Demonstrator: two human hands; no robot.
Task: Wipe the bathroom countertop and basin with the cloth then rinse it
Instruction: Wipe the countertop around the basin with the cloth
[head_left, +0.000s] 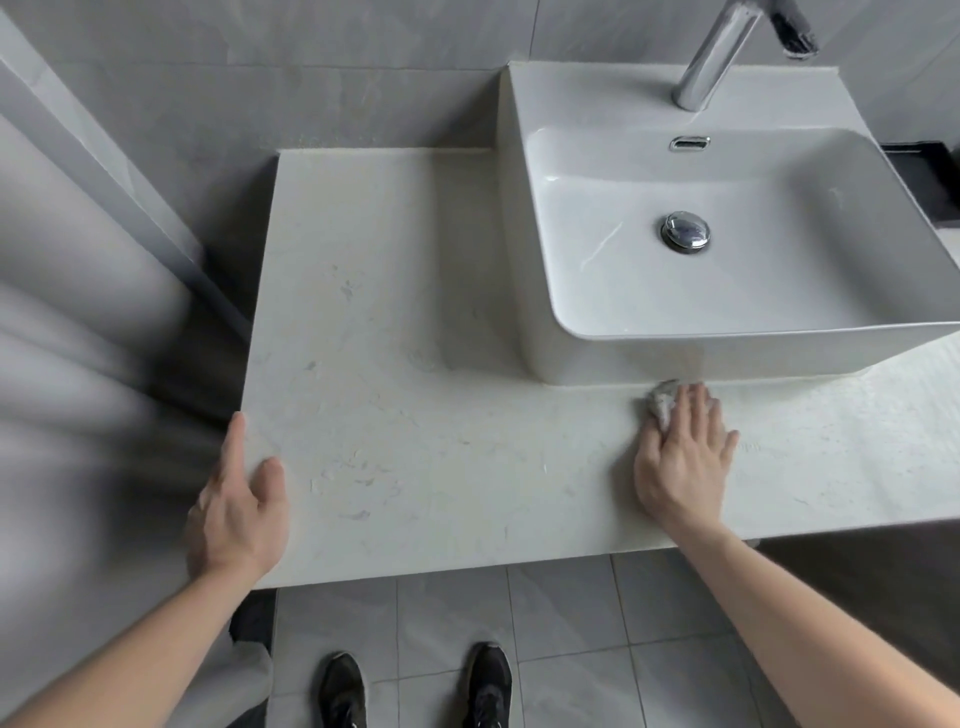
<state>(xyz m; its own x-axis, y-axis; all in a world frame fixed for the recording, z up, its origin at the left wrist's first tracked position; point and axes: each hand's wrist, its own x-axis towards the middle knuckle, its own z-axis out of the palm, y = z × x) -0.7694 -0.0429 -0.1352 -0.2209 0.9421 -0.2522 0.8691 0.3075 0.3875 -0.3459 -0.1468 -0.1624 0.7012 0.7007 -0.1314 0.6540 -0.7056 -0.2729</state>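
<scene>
A pale marbled countertop (395, 374) fills the middle of the head view. On its right side stands a white rectangular basin (587, 171) with a chrome drain plug (685, 232) and a chrome tap (719, 52) behind it. My right hand (683, 457) lies flat on the counter just in front of the basin, pressing down a small grey crumpled cloth (662, 402) whose end pokes out past my fingertips. My left hand (241, 504) rests on the counter's left front corner, thumb on top, fingers over the side edge, holding nothing.
Grey tiled wall runs behind the counter. A blurred grey panel or curtain (78, 312) hangs at the left. Below the counter's front edge are grey floor tiles and my two dark shoes (415, 686). A dark object (930, 176) sits to the right of the basin.
</scene>
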